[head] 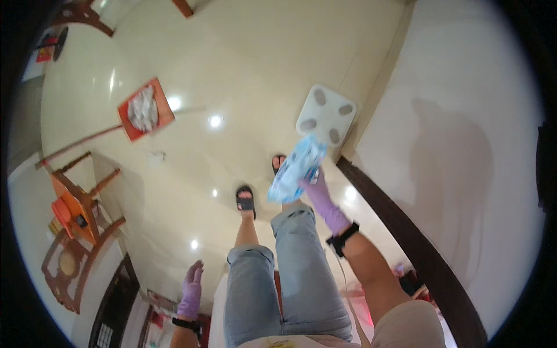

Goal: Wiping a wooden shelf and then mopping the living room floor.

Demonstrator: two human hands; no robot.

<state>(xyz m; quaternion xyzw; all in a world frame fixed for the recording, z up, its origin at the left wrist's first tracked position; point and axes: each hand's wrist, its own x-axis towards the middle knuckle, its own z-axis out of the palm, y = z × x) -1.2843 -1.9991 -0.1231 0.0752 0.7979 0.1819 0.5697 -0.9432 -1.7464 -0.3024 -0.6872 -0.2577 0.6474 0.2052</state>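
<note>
My right hand [320,198], in a purple glove with a black strap at the wrist, is closed on a light blue plastic packet [296,172] that bears printing. The packet hangs above the floor, close to a white bathroom scale [326,115], and partly covers one of my feet. At the lower left, my left hand [192,285], gloved in purple as well, holds nothing, its fingers extended and somewhat apart. Farther off at the left, a red dustpan [164,106] with a long handle lies on the tiled floor, crumpled whitish material [142,109] on it.
A wooden chair [82,261] and an orange-brown wooden stool [72,191] with a red container [61,213] stand at the left. A white wall [452,130] and a dark door frame [404,235] bound the right side. Black slippers [245,198] are on my feet.
</note>
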